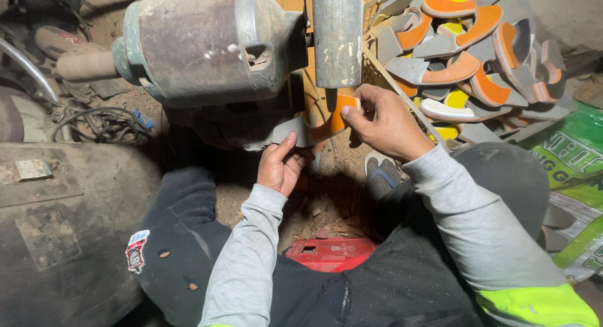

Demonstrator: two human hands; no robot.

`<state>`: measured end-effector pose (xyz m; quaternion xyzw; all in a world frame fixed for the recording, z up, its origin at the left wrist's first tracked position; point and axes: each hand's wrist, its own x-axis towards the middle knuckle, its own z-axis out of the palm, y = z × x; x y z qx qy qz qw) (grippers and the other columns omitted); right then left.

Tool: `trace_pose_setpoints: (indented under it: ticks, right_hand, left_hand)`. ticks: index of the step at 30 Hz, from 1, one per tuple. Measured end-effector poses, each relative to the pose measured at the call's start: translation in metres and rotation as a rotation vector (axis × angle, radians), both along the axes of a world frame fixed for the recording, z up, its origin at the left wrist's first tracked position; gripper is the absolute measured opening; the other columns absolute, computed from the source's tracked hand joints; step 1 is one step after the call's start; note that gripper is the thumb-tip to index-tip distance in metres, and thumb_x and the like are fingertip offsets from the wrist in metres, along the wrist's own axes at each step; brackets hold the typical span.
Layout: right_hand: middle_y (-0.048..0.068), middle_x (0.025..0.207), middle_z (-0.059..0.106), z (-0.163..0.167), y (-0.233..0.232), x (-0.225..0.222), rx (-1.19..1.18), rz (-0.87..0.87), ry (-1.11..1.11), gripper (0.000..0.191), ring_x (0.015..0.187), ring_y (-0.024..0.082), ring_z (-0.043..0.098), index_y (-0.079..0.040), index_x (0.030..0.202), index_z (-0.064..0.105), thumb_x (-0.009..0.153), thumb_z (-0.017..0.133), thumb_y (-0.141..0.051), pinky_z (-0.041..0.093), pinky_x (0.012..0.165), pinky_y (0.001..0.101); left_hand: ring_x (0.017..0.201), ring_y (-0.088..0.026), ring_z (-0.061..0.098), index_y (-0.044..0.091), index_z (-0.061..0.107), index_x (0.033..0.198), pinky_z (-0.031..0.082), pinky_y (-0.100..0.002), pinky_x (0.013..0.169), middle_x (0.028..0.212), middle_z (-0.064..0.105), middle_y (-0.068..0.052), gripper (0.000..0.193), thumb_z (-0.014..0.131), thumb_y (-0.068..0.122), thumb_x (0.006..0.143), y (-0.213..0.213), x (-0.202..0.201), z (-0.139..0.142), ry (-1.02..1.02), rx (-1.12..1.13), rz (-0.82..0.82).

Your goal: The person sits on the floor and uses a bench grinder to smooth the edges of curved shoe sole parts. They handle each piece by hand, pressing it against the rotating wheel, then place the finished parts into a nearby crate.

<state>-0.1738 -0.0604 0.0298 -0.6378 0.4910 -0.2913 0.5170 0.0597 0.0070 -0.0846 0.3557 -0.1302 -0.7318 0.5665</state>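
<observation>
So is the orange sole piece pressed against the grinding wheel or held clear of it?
Against it, apparently: both hands, left hand and right hand, hold the orange sole piece under the grinding wheel; actual contact is hidden.

The scene is lit from about twelve o'clock; the motor (pixel 201 44) shows soft glare. Deep shadow is cast toward seven o'clock. Edges are slightly bent, and focus is mildly soft.

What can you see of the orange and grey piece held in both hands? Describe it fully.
The piece is a flat, curved cut-out, grey at its left end and orange at its right, like foam or rubber. The left hand pinches the grey end and the right hand grips the orange end. It lies roughly level just under the grey wheel of the machine. Similar pieces fill the crate to its right.
</observation>
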Motion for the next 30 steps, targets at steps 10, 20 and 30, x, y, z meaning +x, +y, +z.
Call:
trace_pose_setpoints:
  ticks: [10,20,30]
  right_hand:
    - [0.006,0.084,0.076,-0.009,0.005,-0.007,0.174,0.277,0.088,0.023,0.07,0.009,0.069,-0.002,0.103,0.071,0.089,0.073,-0.02,0.059,0.061,0.0274]
    - [0.004,0.087,0.072,0.003,-0.015,-0.028,0.105,0.204,0.028,0.022,0.074,0.009,0.065,0.0,0.105,0.065,0.092,0.073,-0.016,0.055,0.067,0.0255]
    - [0.003,0.08,0.066,0.011,-0.028,-0.027,-0.12,-0.009,0.008,0.024,0.067,0.009,0.062,0.002,0.11,0.062,0.101,0.07,-0.019,0.052,0.059,0.0248]
  left_hand:
    - [0.094,-0.016,0.069,-0.001,0.067,0.118,0.056,-0.03,0.082,0.108,0.074,-0.009,0.025,0.07,0.013,0.097,0.002,0.024,0.052,-0.507,-0.233,0.036]
    - [0.106,-0.016,0.067,0.0,0.064,0.127,0.054,-0.034,0.099,0.117,0.07,-0.009,0.031,0.071,0.006,0.098,-0.001,-0.005,0.047,-0.365,-0.306,0.037]
    - [0.105,-0.033,0.069,-0.007,0.058,0.129,0.059,-0.046,0.094,0.116,0.069,-0.018,0.037,0.06,0.019,0.103,-0.016,-0.039,-0.003,0.107,-0.058,-0.057]
